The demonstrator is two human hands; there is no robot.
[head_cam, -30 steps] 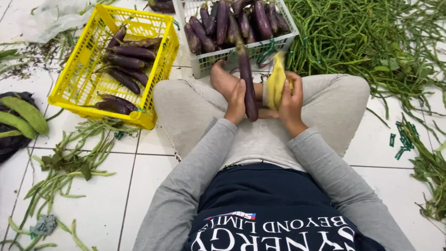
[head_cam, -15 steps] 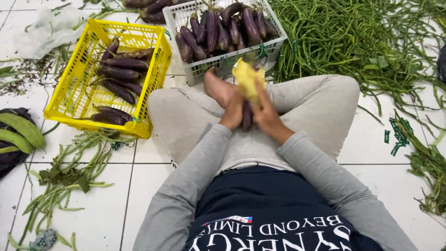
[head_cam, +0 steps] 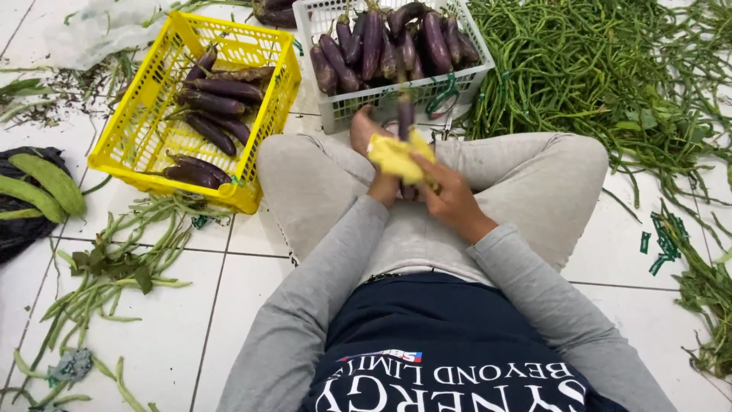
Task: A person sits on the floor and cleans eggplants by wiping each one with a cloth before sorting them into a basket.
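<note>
I sit cross-legged on a white tiled floor. My left hand (head_cam: pixel 385 185) grips the lower end of a long purple eggplant (head_cam: pixel 405 116) that points away from me over my lap. My right hand (head_cam: pixel 446 194) presses a yellow cloth (head_cam: pixel 396 155) against the eggplant's middle. The cloth hides most of the eggplant and part of both hands.
A white crate (head_cam: pixel 396 95) full of purple eggplants stands just beyond my feet. A yellow crate (head_cam: pixel 164 149) with several eggplants is at the left. A big pile of long green beans (head_cam: pixel 610 76) fills the right. Loose beans (head_cam: pixel 114 267) and a black bag (head_cam: pixel 19 229) holding green gourds lie at the left.
The eggplant has been drawn in toward my lap, and the yellow cloth, earlier held beside it in my right hand, now covers its middle.
</note>
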